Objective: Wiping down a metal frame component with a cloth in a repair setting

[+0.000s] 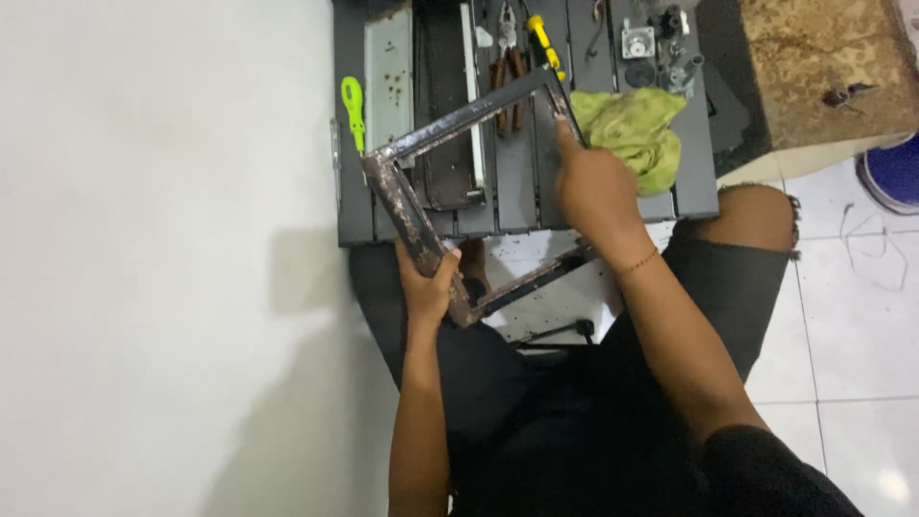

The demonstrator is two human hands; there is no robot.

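A rusty, dark rectangular metal frame [450,124] is tilted over the near edge of a low dark slatted table [517,191]. My left hand [426,282] grips the frame's near-left bar by its lower corner. My right hand [593,187] rests on the frame's right bar, index finger pointing along it toward the far corner. A crumpled yellow-green cloth [637,129] lies on the table just right of my right hand.
On the table lie a green-handled tool [353,107], a pale rusty metal plate [388,77], pliers [507,57], a yellow-handled screwdriver [544,40] and small grey metal parts [661,48]. A worn brown block [823,67] stands at the right, a blue bucket [895,172] beside it.
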